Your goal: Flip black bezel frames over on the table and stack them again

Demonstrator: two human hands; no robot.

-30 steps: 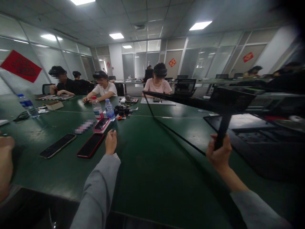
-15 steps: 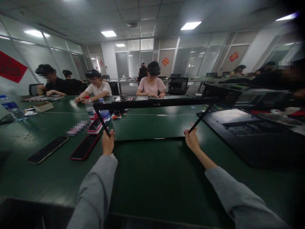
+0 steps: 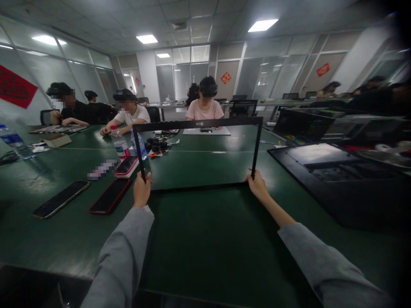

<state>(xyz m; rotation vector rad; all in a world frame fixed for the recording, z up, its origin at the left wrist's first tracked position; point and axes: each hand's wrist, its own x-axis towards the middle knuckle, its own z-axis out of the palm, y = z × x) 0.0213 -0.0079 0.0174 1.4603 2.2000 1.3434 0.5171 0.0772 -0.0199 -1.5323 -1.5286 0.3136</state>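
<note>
A thin black screen bezel [image 3: 224,124], an open rectangular frame with an LG logo on its far long side, is held between my two hands over the green table [image 3: 205,244]. My left hand [image 3: 141,189] is closed round its near left corner. On the near right corner, my right hand [image 3: 257,184] pinches the bezel with its fingers wrapped. The frame tilts up and away from me, its logo side raised. Through its opening the table top shows. Whether its near edge touches the table I cannot tell.
Left of my left hand lie a red-edged phone [image 3: 111,197], a dark phone [image 3: 61,199] and a pink-red phone on a white box [image 3: 127,167]. Bottles [image 3: 119,143] stand behind them. Black laptop parts [image 3: 327,179] lie at the right. Co-workers [image 3: 205,109] sit across the table.
The bezel has tilted more upright, and its far side now looks shorter and squarer to my view. Both hands keep their grip. The view has shifted slightly.
</note>
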